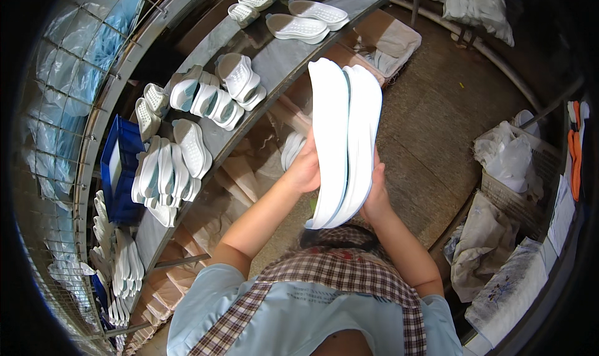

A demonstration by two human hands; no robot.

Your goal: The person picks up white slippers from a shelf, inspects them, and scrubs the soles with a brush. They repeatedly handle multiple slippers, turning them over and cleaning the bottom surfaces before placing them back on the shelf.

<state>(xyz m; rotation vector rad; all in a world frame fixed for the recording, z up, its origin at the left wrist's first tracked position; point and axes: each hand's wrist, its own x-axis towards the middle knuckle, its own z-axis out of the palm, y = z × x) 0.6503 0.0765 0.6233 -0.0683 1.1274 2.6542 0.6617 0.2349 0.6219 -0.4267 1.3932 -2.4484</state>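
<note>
A few white shoe soles [331,138], pressed together side by side with their edges facing up, are held in front of my chest. My left hand [306,164] is closed around their left side, its fingers partly hidden behind them. Against the right side, my right hand [376,192] grips the same bundle, with most of its fingers out of sight underneath. Thin bluish lines show along the soles' edges. To the left, more white soles [165,169] stand in a row on the grey bench, beside several others lying with their dimpled faces up [236,75].
The curved grey bench [274,63] runs along the left and far side. A blue bin [121,169] stands behind it, near a wire mesh with plastic bags. At right are a basket [502,187] with white bags and a cloth sack [483,250]. A box [399,38] lies on the floor.
</note>
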